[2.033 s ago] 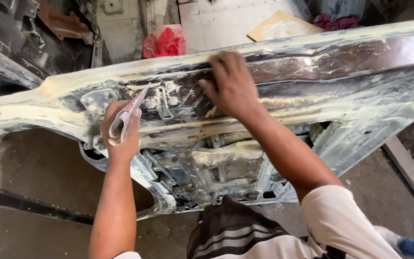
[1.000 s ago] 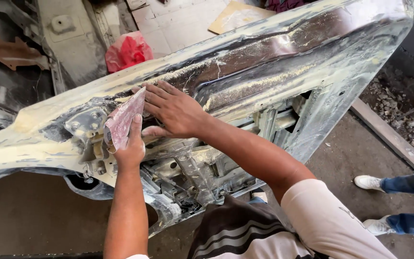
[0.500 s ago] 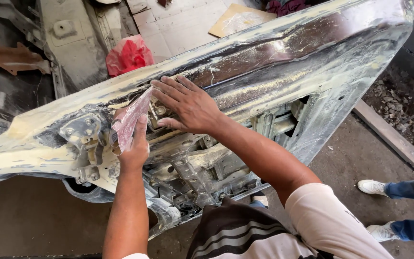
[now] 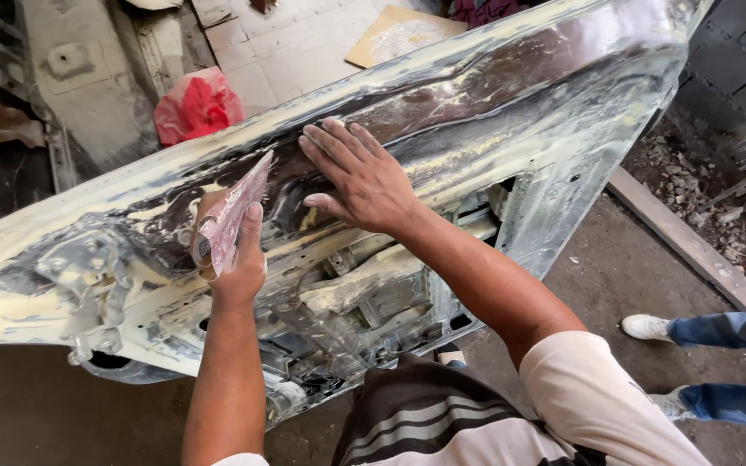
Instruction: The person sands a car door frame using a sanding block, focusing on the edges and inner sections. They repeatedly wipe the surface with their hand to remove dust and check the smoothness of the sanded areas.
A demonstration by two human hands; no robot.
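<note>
— Moved since before? Right hand (image 4: 364, 177) has slid up the car door panel (image 4: 511, 112); it was lower, beside the left.

— State of it?

— Released, fingers spread, palm flat on the dark upper strip of the panel.

— Left hand (image 4: 239, 259)?

— Clenched around a folded sheet of sandpaper (image 4: 226, 220), held on edge against the panel, just beside the right thumb.

— Anything around?

— Red plastic bag (image 4: 196, 103) on the floor behind the panel. Another person's white shoe (image 4: 647, 326) at right.
</note>
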